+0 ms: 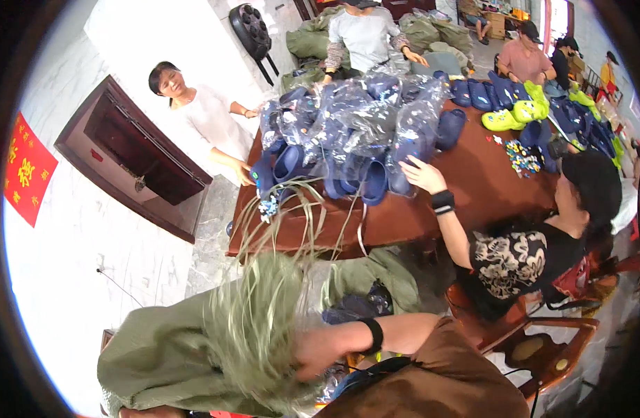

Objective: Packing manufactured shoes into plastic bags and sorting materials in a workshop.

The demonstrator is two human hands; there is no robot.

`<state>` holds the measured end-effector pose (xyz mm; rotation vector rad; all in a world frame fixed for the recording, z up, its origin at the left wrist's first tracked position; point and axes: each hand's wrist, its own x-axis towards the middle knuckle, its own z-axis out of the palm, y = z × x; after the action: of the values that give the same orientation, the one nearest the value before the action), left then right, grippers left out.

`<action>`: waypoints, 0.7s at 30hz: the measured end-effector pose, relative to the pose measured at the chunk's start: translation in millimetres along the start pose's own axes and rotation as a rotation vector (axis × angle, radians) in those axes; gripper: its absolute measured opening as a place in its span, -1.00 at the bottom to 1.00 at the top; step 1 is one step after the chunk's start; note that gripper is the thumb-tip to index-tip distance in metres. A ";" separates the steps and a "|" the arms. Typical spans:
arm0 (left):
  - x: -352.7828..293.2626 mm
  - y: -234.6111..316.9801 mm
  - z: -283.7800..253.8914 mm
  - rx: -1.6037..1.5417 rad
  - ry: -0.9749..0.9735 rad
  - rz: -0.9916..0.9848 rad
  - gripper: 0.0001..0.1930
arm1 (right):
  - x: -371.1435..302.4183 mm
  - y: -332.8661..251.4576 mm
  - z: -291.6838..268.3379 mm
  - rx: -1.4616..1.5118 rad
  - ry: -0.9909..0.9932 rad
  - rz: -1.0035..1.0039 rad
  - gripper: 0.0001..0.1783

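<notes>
A large green woven sack (pixel 174 341) with long frayed strands (pixel 264 313) fills the lower left. My right hand (pixel 323 354), a black band at its wrist, comes in from the right and is closed on the sack's frayed edge; motion blurs it, and the strands partly cover its fingers. Of my left hand (pixel 153 412), only a strip of skin shows below the sack at the lower edge, its fingers hidden. Some strands reach up over the near edge of the brown table (pixel 389 226).
Navy clogs (pixel 376 181), many in clear plastic bags, are piled on the table, with lime-green clogs (pixel 515 115) and small colourful charms (pixel 522 159) to the right. Several people stand or sit around it. Another open sack (pixel 396 279) and a wooden chair (pixel 543 348) are nearby.
</notes>
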<state>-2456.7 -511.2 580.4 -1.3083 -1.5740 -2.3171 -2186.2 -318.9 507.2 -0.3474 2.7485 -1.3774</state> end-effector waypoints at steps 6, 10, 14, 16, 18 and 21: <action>-54.5 0.4 2.4 0.153 -0.249 -0.185 -0.19 | -110.1 4.1 132.8 0.515 0.295 -0.221 -0.48; -86.9 -34.3 72.8 -0.207 -0.572 -0.411 -0.50 | -194.9 -16.1 210.5 0.511 0.832 0.035 -0.49; -128.0 -68.8 132.5 -0.295 -1.041 -0.466 -0.62 | -216.3 -102.4 304.7 0.943 1.201 0.424 -0.43; -162.6 -32.3 161.6 -0.413 -1.318 -0.586 -0.60 | -201.5 -144.4 376.5 1.124 1.577 0.306 -0.37; -198.4 -8.5 172.7 -0.054 -1.586 -0.767 -0.69 | -182.0 -196.8 440.1 0.963 1.988 0.307 -0.17; -284.4 29.9 193.3 -0.139 -2.095 -0.738 -0.72 | -142.2 -288.8 491.3 0.747 2.806 0.311 -0.27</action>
<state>-2142.8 -485.8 438.9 -4.1228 -2.0318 -0.0631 -1926.4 -840.3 432.7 -1.1120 -0.0422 0.8235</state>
